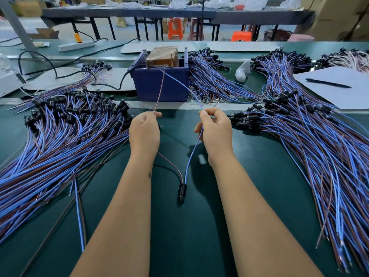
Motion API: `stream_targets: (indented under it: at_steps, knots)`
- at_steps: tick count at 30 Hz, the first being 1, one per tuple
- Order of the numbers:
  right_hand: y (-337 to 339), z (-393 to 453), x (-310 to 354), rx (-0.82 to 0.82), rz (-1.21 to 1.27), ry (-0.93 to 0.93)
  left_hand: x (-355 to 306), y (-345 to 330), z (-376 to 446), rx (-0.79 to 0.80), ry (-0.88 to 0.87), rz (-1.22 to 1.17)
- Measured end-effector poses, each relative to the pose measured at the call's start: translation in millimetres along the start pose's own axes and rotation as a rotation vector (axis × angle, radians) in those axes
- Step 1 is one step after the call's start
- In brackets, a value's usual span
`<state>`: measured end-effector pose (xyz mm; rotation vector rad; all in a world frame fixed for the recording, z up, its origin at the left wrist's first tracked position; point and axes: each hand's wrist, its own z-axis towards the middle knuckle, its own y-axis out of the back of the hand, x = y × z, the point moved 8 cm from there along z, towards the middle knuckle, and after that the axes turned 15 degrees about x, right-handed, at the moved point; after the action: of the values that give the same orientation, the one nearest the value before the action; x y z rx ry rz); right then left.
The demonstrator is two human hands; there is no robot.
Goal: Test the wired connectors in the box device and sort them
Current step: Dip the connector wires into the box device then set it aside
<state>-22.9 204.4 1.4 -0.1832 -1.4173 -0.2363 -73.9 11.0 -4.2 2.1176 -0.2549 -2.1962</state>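
On the green table (175, 236), from left to right: a pile (60, 136) of blue and brown wired connectors; the left hand (144, 132) pinching a brown wire (159, 90); a black connector (182, 191) lying between the forearms; the right hand (214, 130) pinching a blue wire (179, 82). Both wires reach up to the blue box (159, 84) behind. A second pile (309, 140) lies right.

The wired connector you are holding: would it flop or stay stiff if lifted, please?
Probably floppy: its brown wire and blue wire curve and sag below each hand. Likely light, since fingertip pinches hold it. The black connector lies on the mat and would probably dangle.
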Motion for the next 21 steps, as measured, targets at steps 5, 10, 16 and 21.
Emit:
stream_targets:
  at_steps: [5, 10, 16, 21]
  knots:
    - [2.6, -0.3, -1.5, -0.020, 0.075, -0.013, -0.6, 5.1, -0.2, -0.041, -0.013, 0.008]
    - [6.0, -1.7, -1.1, -0.038, 0.129, -0.026, 1.5, 9.2, 2.7, -0.082, -0.021, -0.003]
    - [4.9, -2.6, -0.3, -0.037, 0.120, -0.035, 4.9, 10.3, 6.0, -0.102, -0.033, -0.014]
    - [4.5, -2.9, 0.1, -0.036, 0.125, -0.039, 5.8, 11.2, 7.7, -0.112, -0.043, -0.010]
